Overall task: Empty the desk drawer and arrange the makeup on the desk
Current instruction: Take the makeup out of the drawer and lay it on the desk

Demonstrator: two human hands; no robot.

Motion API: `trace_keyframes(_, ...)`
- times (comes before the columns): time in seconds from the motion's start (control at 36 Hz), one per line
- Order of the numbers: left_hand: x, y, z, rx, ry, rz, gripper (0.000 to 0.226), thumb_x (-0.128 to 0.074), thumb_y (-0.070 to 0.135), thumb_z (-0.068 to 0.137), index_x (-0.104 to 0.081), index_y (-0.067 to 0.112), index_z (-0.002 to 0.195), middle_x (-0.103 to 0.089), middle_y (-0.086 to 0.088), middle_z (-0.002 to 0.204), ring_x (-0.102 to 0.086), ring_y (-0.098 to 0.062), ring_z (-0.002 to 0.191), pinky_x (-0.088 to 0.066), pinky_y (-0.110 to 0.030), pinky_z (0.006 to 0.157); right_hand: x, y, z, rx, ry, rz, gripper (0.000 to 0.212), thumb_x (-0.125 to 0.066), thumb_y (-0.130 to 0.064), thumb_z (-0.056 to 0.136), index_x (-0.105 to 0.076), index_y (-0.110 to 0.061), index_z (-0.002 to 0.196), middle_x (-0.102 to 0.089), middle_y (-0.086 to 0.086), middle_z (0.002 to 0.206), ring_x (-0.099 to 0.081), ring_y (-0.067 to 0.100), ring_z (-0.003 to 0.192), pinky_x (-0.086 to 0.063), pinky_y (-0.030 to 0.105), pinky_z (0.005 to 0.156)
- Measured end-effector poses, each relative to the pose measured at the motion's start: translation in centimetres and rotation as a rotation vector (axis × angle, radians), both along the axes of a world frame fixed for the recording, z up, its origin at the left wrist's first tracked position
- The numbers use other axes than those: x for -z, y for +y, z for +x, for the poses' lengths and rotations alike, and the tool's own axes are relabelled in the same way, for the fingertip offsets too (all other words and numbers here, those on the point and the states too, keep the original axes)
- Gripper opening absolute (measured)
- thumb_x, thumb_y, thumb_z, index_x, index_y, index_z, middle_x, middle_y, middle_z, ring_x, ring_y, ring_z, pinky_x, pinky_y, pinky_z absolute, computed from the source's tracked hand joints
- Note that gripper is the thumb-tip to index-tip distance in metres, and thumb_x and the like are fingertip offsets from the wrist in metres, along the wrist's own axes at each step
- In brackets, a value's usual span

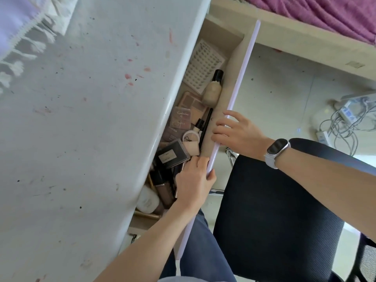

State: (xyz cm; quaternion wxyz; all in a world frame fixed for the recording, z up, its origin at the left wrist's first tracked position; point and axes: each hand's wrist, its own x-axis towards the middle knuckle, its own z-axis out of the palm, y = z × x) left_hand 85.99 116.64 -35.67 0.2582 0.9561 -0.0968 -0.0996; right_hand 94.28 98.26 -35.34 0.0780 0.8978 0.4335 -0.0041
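Both hands grip the drawer front (234, 94), left hand (193, 180) curled over its lower stretch and right hand (234, 131) beside it, with the makeup (183, 123) lying just inside toward the tabletop (91, 119), nearer the left.

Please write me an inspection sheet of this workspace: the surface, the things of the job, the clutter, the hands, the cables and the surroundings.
Surface: white desk, with red and dark stains.
Job's things: drawer partly open and still full; lash tray, foundation bottle, palettes, black compact, white jar.
Clutter: fringed cloth on the desk's far corner.
Hands: left hand and right hand both grip the drawer's front edge; watch on the right wrist.
Cables: power strips with tangled cords on the floor.
Surroundings: black chair, purple blanket on a bed.
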Motion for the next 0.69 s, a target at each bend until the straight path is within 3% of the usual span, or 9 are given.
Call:
trace_keyframes(0.14,0.4,0.8,0.0,0.093,-0.015,-0.026,0.028,-0.073,0.029,0.078,-0.063,0.008,0.093,-0.061,-0.004,0.079,-0.059,-0.017,0.061,-0.05,-0.029,0.043,-0.3,0.2,0.2,0.03,0.067,0.126,0.019,-0.052,-0.01,0.083,-0.069,-0.018,0.086,-0.068,0.0,0.09,-0.065,0.021,0.093,-0.044,0.045,0.099)
trace_keyframes(0.19,0.7,1.6,-0.3,0.122,-0.05,-0.033,0.031,-0.07,0.033,0.081,-0.064,0.008,0.098,-0.063,-0.004,0.086,-0.062,-0.018,0.073,-0.053,-0.028,0.052,-0.5,0.4,-0.1,0.088,0.153,0.154,0.018,-0.061,-0.01,0.075,-0.07,-0.016,0.089,-0.068,0.003,0.094,-0.064,0.024,0.097,-0.04,0.046,0.103)
trace_keyframes(0.31,0.9,2.8,-0.6,0.082,-0.063,0.025,0.039,-0.048,0.04,0.09,-0.062,0.01,0.111,-0.061,-0.008,0.114,-0.057,-0.025,0.106,-0.05,-0.039,0.084,-1.3,1.5,-0.2,0.238,0.274,0.153,0.021,-0.056,-0.011,0.075,-0.073,-0.015,0.087,-0.068,0.003,0.093,-0.063,0.025,0.095,-0.036,0.043,0.106)
trace_keyframes(0.39,1.0,2.7,-0.1,0.006,-0.055,-0.003,0.039,-0.038,0.031,0.095,-0.059,0.01,0.12,-0.056,-0.011,0.127,-0.051,-0.027,0.119,-0.046,-0.044,0.092,-1.4,3.4,0.1,0.302,0.321,0.036,0.029,-0.041,-0.015,0.087,-0.068,-0.014,0.099,-0.065,0.003,0.1,-0.058,0.025,0.098,-0.032,0.035,0.104)
trace_keyframes(0.47,1.5,2.7,0.8,-0.08,-0.032,0.078,0.044,-0.047,0.019,0.091,-0.049,0.008,0.134,-0.047,-0.013,0.139,-0.042,-0.031,0.129,-0.04,-0.048,0.098,-0.9,6.0,0.2,0.346,0.35,-0.033,0.027,-0.038,-0.018,0.092,-0.061,-0.017,0.107,-0.061,0.001,0.105,-0.053,0.022,0.101,-0.032,0.032,0.094)
trace_keyframes(0.61,3.0,3.4,1.7,-0.088,0.222,0.306,0.076,-0.056,0.02,0.088,-0.013,0.008,0.149,-0.019,-0.014,0.155,-0.012,-0.03,0.144,-0.016,-0.051,0.113,0.6,9.2,0.8,0.465,0.516,-0.2,0.023,-0.049,-0.021,0.092,-0.055,-0.016,0.114,-0.057,0.005,0.114,-0.049,0.024,0.107,-0.033,0.033,0.083)
trace_keyframes(0.69,3.1,3.6,1.7,-0.067,0.195,0.377,0.071,-0.062,0.015,0.083,-0.027,0.006,0.145,-0.036,-0.016,0.146,-0.029,-0.031,0.138,-0.025,-0.051,0.109,1.4,9.8,1.0,0.519,0.562,-0.255,0.024,-0.052,-0.017,0.088,-0.053,-0.014,0.112,-0.059,0.006,0.109,-0.05,0.024,0.102,-0.031,0.033,0.079)
